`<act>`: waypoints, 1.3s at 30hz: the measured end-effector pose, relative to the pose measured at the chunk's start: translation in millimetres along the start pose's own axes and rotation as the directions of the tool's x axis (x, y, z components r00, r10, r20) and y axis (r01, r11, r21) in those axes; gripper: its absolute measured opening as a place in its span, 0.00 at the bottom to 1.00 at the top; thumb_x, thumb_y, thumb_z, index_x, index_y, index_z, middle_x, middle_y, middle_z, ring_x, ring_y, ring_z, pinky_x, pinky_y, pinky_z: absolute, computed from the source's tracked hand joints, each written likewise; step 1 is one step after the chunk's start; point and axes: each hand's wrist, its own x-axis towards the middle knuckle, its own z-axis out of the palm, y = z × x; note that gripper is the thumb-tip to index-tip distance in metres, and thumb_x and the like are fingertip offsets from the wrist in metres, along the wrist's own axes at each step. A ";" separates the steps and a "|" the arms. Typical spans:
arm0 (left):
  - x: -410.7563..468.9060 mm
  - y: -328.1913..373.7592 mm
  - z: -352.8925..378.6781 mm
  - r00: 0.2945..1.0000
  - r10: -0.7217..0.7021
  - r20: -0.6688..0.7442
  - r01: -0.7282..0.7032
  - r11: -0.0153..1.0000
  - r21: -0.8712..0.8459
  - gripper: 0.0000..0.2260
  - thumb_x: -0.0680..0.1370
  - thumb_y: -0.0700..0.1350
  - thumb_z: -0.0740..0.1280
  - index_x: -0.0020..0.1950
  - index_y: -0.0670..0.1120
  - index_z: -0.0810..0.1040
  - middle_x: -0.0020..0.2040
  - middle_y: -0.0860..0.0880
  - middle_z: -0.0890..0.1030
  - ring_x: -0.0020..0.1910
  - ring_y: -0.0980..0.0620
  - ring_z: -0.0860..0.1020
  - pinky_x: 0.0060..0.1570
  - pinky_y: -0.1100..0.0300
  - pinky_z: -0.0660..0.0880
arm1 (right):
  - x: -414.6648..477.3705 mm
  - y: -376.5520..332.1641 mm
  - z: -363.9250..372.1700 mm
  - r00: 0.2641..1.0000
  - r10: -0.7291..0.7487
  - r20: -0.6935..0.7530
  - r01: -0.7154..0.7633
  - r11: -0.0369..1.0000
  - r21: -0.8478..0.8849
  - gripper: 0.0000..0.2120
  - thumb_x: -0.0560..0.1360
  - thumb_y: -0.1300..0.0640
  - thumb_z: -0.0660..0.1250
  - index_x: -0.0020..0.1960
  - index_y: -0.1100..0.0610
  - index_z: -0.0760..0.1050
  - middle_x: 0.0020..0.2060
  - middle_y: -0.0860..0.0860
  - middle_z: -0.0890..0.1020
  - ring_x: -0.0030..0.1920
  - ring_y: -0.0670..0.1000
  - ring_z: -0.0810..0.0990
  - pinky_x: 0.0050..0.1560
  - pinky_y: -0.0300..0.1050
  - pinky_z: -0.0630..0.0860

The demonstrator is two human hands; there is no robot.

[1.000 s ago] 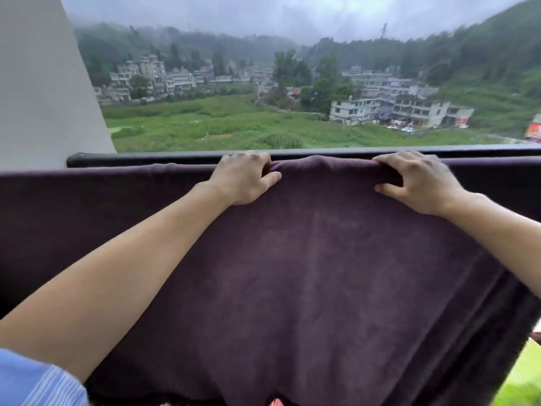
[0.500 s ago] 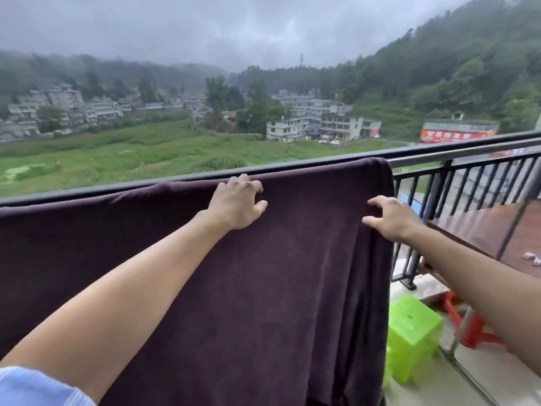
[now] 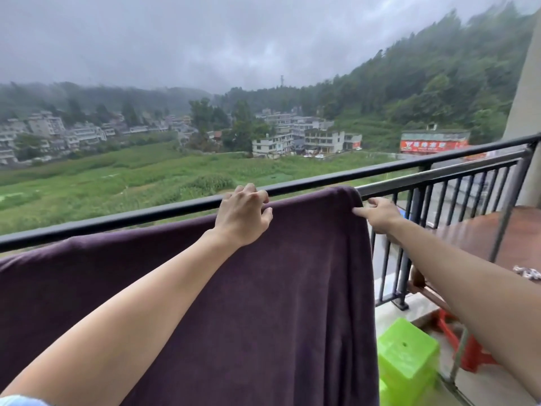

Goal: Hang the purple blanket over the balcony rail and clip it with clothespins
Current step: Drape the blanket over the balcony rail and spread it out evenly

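Over the inner balcony rail [image 3: 439, 174], draped and hanging flat: purple blanket [image 3: 263, 312], dark plum, soft matte nap, faint vertical folds near its right edge. Covers the rail from the left border of view to just past the middle; runs down out of view at the bottom. Sits just in front of and slightly under the black top bar [image 3: 117, 222]; touching it or not, cannot tell.

Left grip [image 3: 243, 219] narrow, on the blanket's top fold: fingers curled over the crest, thumb spread against the front face. Right grip [image 3: 380, 213] at the upper right corner, pinching the side edge, thumb straight on the front, fingers curled behind.

Right of the blanket's edge, bare rail and upright bars [image 3: 468, 197], running as far as the wall [image 3: 527, 112]. Lower right, near the hanging edge: brown wooden surface [image 3: 480, 238], green stool [image 3: 407, 358], red stool [image 3: 474, 356] partly behind the right forearm.
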 end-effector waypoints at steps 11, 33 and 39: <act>17.3 -8.6 20.2 0.957 -0.248 -0.148 0.230 0.965 -0.128 0.08 0.76 0.50 0.66 0.47 0.46 0.81 0.47 0.50 0.82 0.49 0.47 0.79 0.49 0.52 0.74 | 2.4 -115.4 30.1 0.732 -0.573 0.369 0.567 0.812 0.137 0.01 0.68 0.58 0.77 0.40 0.54 0.85 0.39 0.49 0.86 0.39 0.47 0.84 0.38 0.45 0.82; -56.0 89.4 96.5 0.428 -0.817 0.386 0.801 0.146 -0.580 0.10 0.77 0.44 0.68 0.57 0.45 0.79 0.53 0.50 0.83 0.45 0.57 0.79 0.36 0.69 0.72 | 51.7 -128.6 81.9 0.159 -0.340 0.927 0.725 0.677 0.124 0.20 0.73 0.62 0.67 0.53 0.37 0.78 0.56 0.54 0.82 0.55 0.53 0.78 0.51 0.46 0.73; -64.1 44.4 32.9 0.482 -0.875 0.045 0.593 0.288 -0.752 0.08 0.75 0.40 0.60 0.43 0.44 0.78 0.40 0.42 0.79 0.40 0.46 0.75 0.41 0.53 0.72 | 33.8 -134.0 98.8 0.192 -0.594 0.781 0.870 0.471 0.144 0.08 0.71 0.63 0.69 0.44 0.52 0.84 0.34 0.48 0.81 0.36 0.47 0.77 0.35 0.37 0.72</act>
